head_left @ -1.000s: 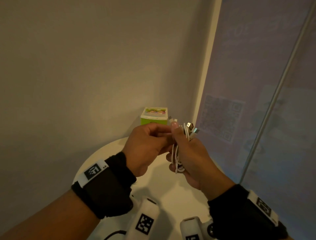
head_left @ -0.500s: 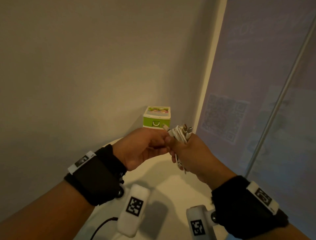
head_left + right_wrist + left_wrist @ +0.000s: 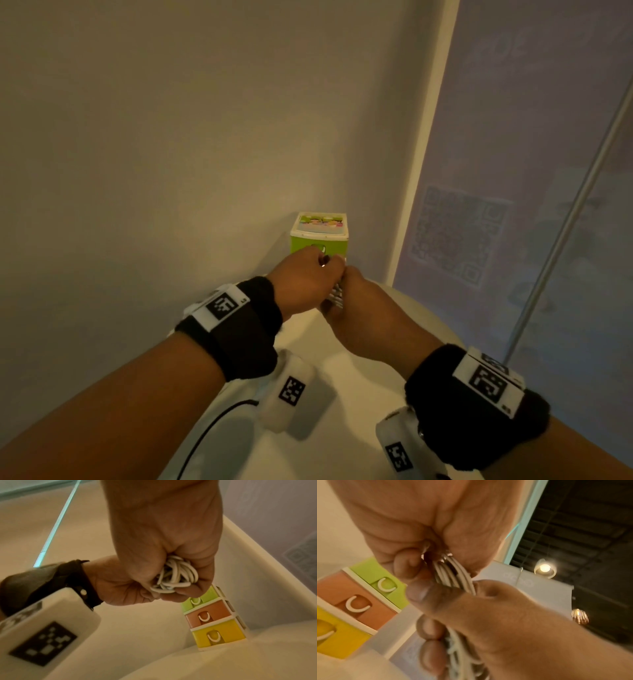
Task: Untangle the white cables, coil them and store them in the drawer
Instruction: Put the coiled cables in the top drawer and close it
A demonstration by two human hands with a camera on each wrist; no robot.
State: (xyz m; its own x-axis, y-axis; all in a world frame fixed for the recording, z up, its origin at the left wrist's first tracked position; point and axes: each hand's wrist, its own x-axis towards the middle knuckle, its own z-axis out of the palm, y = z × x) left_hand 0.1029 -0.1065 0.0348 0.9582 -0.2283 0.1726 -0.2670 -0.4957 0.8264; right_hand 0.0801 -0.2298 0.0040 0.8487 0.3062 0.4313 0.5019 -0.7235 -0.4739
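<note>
A bundle of coiled white cables (image 3: 175,577) is clenched in my right hand (image 3: 173,588); the loops bulge out of the fist. My left hand (image 3: 426,563) pinches the upper loops of the cables (image 3: 453,576) just above my right thumb. In the head view both hands meet, left hand (image 3: 310,274) and right hand (image 3: 352,294), with only a bit of the cables (image 3: 336,295) showing between them. They hover right in front of the small drawer unit (image 3: 318,229). Its green (image 3: 199,599), orange (image 3: 205,616) and yellow (image 3: 217,635) drawers are pushed in.
The drawer unit stands at the back of a round white table (image 3: 359,363), against a beige wall (image 3: 171,171). A frosted glass panel (image 3: 513,205) with a metal pole (image 3: 565,240) runs along the right. A black wire (image 3: 205,435) hangs from my left wrist camera.
Both hands have moved forward and closer to the drawer unit. The cable plugs that stuck up between the hands are now hidden inside the grip.
</note>
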